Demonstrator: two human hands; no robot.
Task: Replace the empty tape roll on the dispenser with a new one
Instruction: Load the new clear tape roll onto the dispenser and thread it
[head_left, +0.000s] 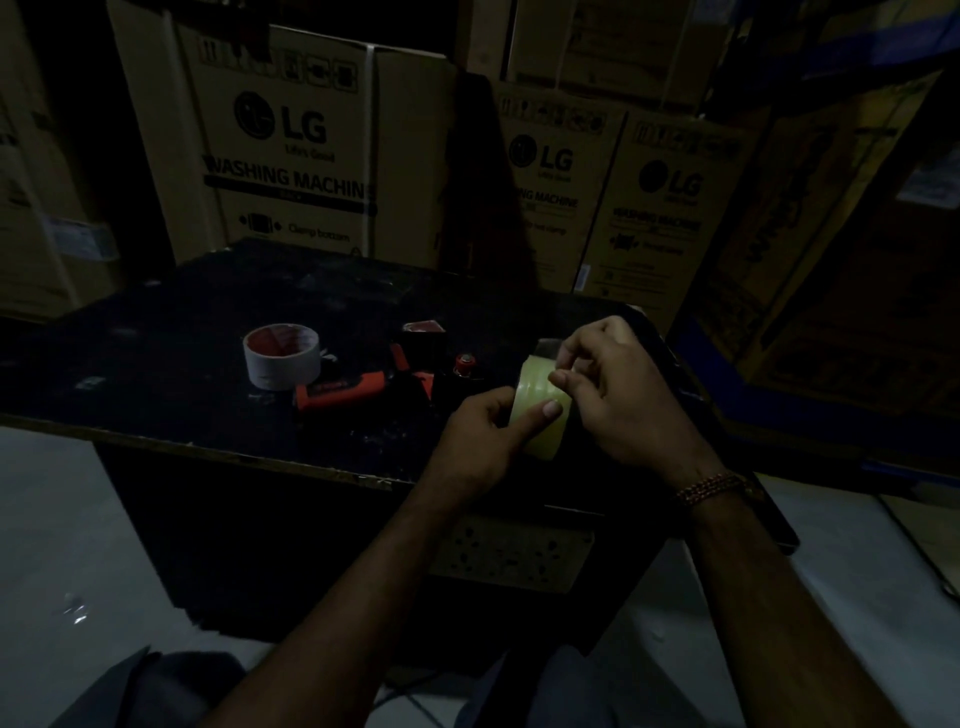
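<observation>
Both hands hold a full roll of pale yellow tape (537, 395) upright over the right part of the black table (171, 358). My left hand (480, 441) grips it from the left with the thumb across its outer face. My right hand (618, 395) pinches at the top edge of the roll with thumb and forefinger. The red and black tape dispenser (384, 376) lies on the table to the left of the hands, its orange handle (340, 393) pointing left. The empty cardboard core (282, 354), white outside and reddish inside, stands left of the dispenser.
Large cardboard washing machine boxes (291, 156) are stacked right behind the table and at the right (660, 208). The table's front edge (208, 447) runs diagonally below the dispenser. Pale floor (62, 530) lies to the lower left. The scene is very dim.
</observation>
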